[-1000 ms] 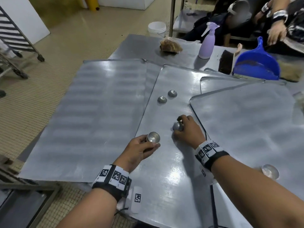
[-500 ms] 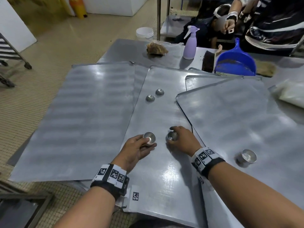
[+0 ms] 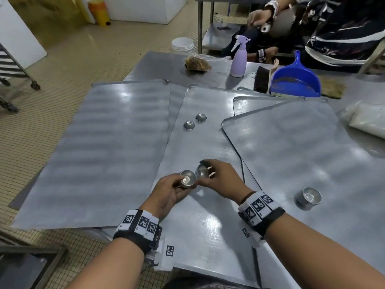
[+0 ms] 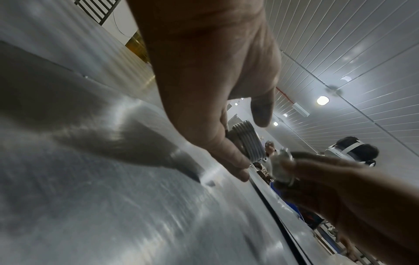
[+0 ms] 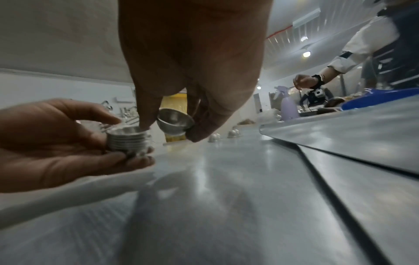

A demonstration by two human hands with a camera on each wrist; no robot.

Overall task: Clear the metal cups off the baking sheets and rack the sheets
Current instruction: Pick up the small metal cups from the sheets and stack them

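Note:
My left hand (image 3: 177,188) holds a nested stack of metal cups (image 3: 187,178) (image 5: 128,139) (image 4: 247,139) upright above the middle baking sheet (image 3: 208,215). My right hand (image 3: 216,176) pinches a single metal cup (image 3: 202,171) (image 5: 175,122), tilted, right beside the stack's rim. Two more cups (image 3: 189,124) (image 3: 201,117) sit upside down farther back on the same sheet. Another upright cup (image 3: 309,198) stands on the right baking sheet (image 3: 302,147). A ridged sheet (image 3: 100,147) lies to the left.
A lilac spray bottle (image 3: 238,58), a blue dustpan (image 3: 295,81) with a brush, and a brown wrapped lump (image 3: 198,63) stand at the table's far side. A plastic bag (image 3: 366,119) lies at the right. A wheeled rack (image 3: 12,67) stands at the left. Other people are behind the table.
My right hand lifted its cup off the middle sheet and brought it left to the stack in my left hand, which rose slightly.

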